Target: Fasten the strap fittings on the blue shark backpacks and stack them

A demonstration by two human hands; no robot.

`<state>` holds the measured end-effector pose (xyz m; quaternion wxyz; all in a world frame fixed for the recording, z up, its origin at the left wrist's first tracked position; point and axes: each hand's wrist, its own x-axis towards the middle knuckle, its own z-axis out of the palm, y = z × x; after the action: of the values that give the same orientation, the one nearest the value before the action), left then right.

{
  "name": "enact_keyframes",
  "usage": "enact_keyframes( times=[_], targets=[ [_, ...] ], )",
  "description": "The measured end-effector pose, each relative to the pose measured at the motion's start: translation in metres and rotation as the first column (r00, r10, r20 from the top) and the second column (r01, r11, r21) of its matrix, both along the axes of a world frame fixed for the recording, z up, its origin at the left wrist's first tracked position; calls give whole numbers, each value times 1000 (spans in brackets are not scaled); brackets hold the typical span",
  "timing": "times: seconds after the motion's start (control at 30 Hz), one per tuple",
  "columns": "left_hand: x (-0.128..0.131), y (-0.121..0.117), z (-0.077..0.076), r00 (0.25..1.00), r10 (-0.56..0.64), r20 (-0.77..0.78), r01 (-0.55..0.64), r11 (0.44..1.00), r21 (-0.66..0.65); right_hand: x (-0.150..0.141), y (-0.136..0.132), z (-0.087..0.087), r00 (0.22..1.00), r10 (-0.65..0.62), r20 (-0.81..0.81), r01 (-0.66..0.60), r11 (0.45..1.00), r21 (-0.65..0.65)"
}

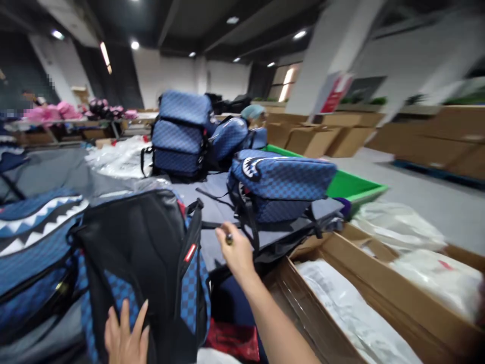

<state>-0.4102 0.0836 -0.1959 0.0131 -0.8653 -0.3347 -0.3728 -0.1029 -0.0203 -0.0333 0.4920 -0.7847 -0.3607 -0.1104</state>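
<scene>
My left hand (pixel 127 333) lies with fingers spread on the black back panel of a blue checkered backpack (pixel 132 242). A black shoulder strap with a red label (pixel 190 252) runs down that backpack's right side. Closed and raised above the table's edge, my right hand (pixel 238 248) grips a small dark object with a round end (pixel 229 238); most of it is hidden in the fist. Beyond this hand another blue checkered backpack with a shark-mouth print (pixel 284 177) rests on the table. At far left sits a backpack with white zigzag teeth (pixel 38 227).
A stack of blue backpacks (pixel 182 134) stands farther back on the grey table (pixel 212 197). Right of the table are a green bin (pixel 352 187) and open cardboard boxes (pixel 341 253) holding white plastic-wrapped packages (pixel 352 308). A person in a light blue head covering (pixel 253 112) is behind the backpacks.
</scene>
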Motion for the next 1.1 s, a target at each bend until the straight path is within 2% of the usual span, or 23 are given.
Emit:
enact_keyframes(
  times=[0.03, 0.07, 0.13, 0.17, 0.23, 0.3, 0.37, 0.43, 0.5, 0.57, 0.63, 0.7, 0.77, 0.8, 0.87, 0.9, 0.93, 1.0, 1.1],
  targets=[
    [-2, -5, -1, 999, 5, -49, -6, 1000, -20, -3, -1, 13, 1000, -15, 5, 15, 999, 45],
    [-3, -8, -1, 996, 11, -88, -14, 999, -33, -9, 1, 25, 999, 33, 4, -33, 997, 68],
    [-5, -12, 0, 990, 32, -138, -37, 999, -33, -35, 13, 39, 969, 245, -43, -241, 967, 81],
    [-6, -13, 0, 987, 40, -155, -45, 999, -23, -53, 22, 39, 928, 369, -48, -364, 927, 87],
    [-7, -14, 0, 981, 44, -188, -45, 999, -3, -92, 44, 26, 834, 551, 33, -552, 830, 80],
    [-9, -14, 0, 975, 29, -222, -28, 1000, 7, -120, 65, 0, 766, 601, 227, -618, 786, 5],
    [-10, -13, 0, 971, 15, -240, -16, 1000, -3, -129, 74, -30, 715, 568, 409, -578, 808, -112],
    [-11, -13, 0, 971, 7, -241, -12, 1000, -21, -116, 64, -55, 691, 513, 509, -484, 852, -202],
    [-13, -15, 0, 972, -1, -237, -11, 999, -47, -91, 37, -72, 735, 435, 521, -357, 901, -248],
    [-16, -17, 4, 973, -10, -231, -10, 996, -87, -65, 6, -81, 835, 285, 470, -171, 947, -271],
    [-17, -17, 18, 978, -21, -206, -2, 994, -111, -51, -16, -87, 896, 147, 418, -27, 960, -280],
    [-8, -9, 47, 989, -42, -139, 32, 997, -74, -51, -24, -95, 907, 110, 406, 2, 964, -266],
    [18, 8, 87, 989, -114, -89, 115, 993, 3, -61, -20, -105, 899, 115, 423, -15, 972, -233],
    [39, 18, 107, 971, -211, -111, 215, 976, 21, -67, -15, -110, 894, 107, 434, -15, 978, -210],
    [91, 42, 141, 866, -419, -272, 434, 901, -4, -76, -8, -119, 887, 82, 455, -11, 987, -157],
    [120, 53, 153, 803, -482, -352, 514, 858, -2, -79, -6, -122, 883, 82, 463, -22, 991, -133],
    [148, 64, 161, 730, -527, -435, 588, 809, 8, -79, -5, -125, 879, 93, 468, -45, 993, -113],
    [198, 81, 171, 611, -529, -589, 658, 753, 7, -75, -7, -128, 874, 128, 470, -100, 991, -83],
    [242, 95, 173, 556, -513, -654, 687, 726, 14, -67, -10, -130, 866, 155, 476, -145, 988, -59]
  ],
)
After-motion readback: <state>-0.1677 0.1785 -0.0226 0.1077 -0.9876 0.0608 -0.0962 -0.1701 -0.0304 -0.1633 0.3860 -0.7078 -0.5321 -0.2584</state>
